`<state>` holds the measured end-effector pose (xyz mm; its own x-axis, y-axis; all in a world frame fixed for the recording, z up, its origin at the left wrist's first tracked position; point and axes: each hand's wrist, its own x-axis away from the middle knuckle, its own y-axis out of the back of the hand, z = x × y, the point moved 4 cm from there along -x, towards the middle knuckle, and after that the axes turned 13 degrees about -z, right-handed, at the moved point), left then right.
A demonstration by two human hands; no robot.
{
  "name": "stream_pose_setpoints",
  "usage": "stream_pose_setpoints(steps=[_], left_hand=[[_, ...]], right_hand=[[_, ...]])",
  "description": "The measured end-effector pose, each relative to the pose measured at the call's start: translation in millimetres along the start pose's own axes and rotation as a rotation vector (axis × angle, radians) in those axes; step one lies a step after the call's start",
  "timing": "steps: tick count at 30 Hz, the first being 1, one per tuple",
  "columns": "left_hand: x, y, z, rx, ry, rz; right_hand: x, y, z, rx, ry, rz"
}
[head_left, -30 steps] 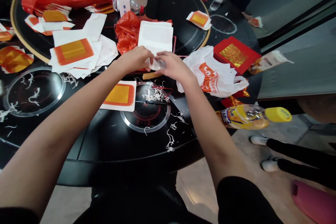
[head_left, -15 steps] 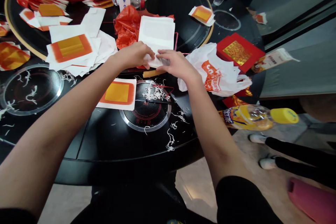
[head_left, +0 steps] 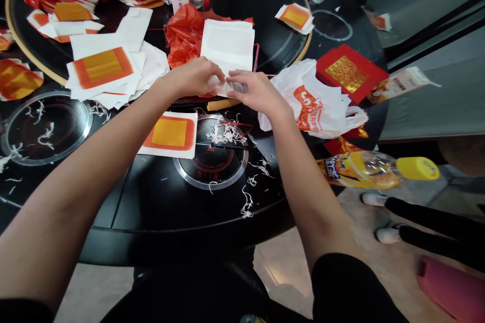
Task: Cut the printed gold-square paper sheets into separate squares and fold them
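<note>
A stack of white paper sheets (head_left: pixel 227 43) lies at the middle of the black table, partly on the turntable. At its near edge, my left hand (head_left: pixel 200 76) has its fingers curled in on the paper from the left. Opposite it, my right hand (head_left: pixel 254 90) grips the same edge, thumb and fingers close together. The fingertips of both hands nearly meet, and the bit of paper between them is partly hidden. Just below my hands lies a yellow strip (head_left: pixel 223 105). One white sheet with an orange and gold square (head_left: pixel 170 132) rests beside my left forearm.
More printed sheets (head_left: pixel 104 68) are piled at left. A crumpled red plastic bag (head_left: pixel 184 35) touches the stack. To the right lie a white plastic bag (head_left: pixel 291 86), a red packet (head_left: pixel 350 73) and a yellow-capped bottle (head_left: pixel 371 169). White paper shreds (head_left: pixel 225 132) litter the table.
My hands stay at the near edge of the paper stack, with only slight finger movement. The view has shifted a little.
</note>
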<state>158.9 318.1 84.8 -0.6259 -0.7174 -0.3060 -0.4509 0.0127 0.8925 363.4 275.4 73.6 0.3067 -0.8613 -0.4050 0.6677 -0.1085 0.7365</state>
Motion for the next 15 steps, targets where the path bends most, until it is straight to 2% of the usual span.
stream_pose_setpoints(steps=[8, 12, 15], left_hand=[[2.7, 3.4, -10.9, -0.014, -0.066, -0.044], [6.3, 1.8, -15.9, 0.010, -0.183, -0.059], [15.3, -0.7, -15.3, -0.018, -0.264, -0.112]], right_hand=[[5.8, -5.2, 1.1, 0.044, 0.148, -0.083], [11.4, -6.1, 7.4, 0.081, 0.246, -0.163], [17.0, -10.0, 12.5, 0.097, 0.309, -0.166]])
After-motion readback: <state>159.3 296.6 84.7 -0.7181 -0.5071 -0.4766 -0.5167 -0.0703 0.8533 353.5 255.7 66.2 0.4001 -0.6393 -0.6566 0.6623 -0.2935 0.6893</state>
